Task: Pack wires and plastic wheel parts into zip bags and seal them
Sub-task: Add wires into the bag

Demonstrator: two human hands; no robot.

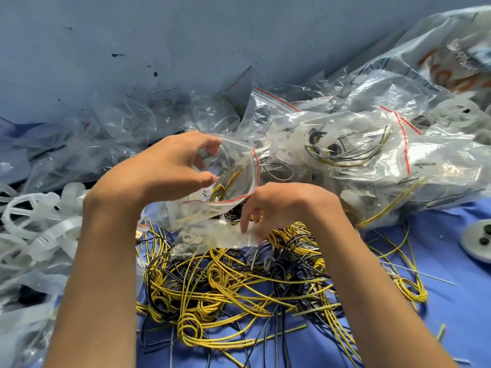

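**Wire heap (233, 293) near, 1 zip bag (236, 168) held open**

Yellow & black strands of wire heap lie tangled, too many to count, btwn 2 bare forearms. L hand (170, 166) curls its fingers round rim of zip bag, thumb apart from them. The bag has a red strip at its mouth and 1 yellow wire coil (220, 188) inside, and sits just above the heap. R hand (287, 205) has fingers curled down, thumb & fingertips pinching 1 small clear packet (212, 236) of small rings atop heap. White wheel parts (39, 221) are piled at left, count unclear. Filled bags (358, 155) heaped at right, at least 3 red strips showing. 1 grey disc (478, 241) w/ 2 black spots sits at right edge. 1 printed sack (438, 62) is far right. Surface: blue cloth (438, 264). Behind: scuffed blue wall (132, 35).
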